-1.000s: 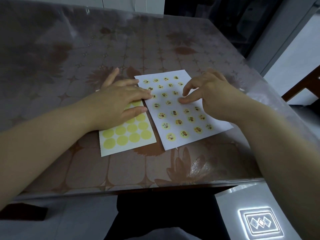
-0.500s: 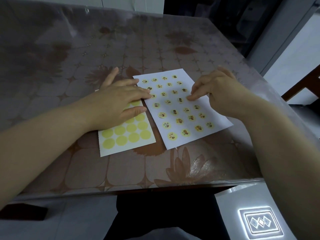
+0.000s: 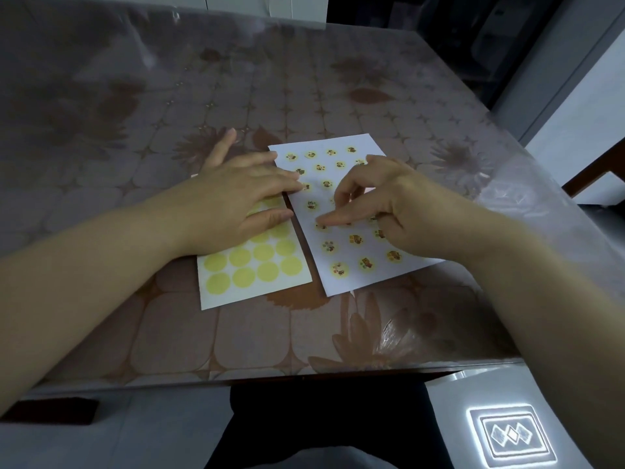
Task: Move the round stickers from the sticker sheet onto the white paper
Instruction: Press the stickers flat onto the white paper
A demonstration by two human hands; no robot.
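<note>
Floral table [image 3: 304, 96]: left hand [image 3: 236, 204] lies flat, steadying the yellow-circle sheet [image 3: 257, 265]; right hand [image 3: 399, 211] curls over white paper [image 3: 351, 277], possibly pinching a sticker [image 3: 320, 227]

sticker sheet [image 3: 254, 269] left, white paper [image 3: 350, 257] just beside at right — both on table [image 3: 304, 96], near front edge.
</note>
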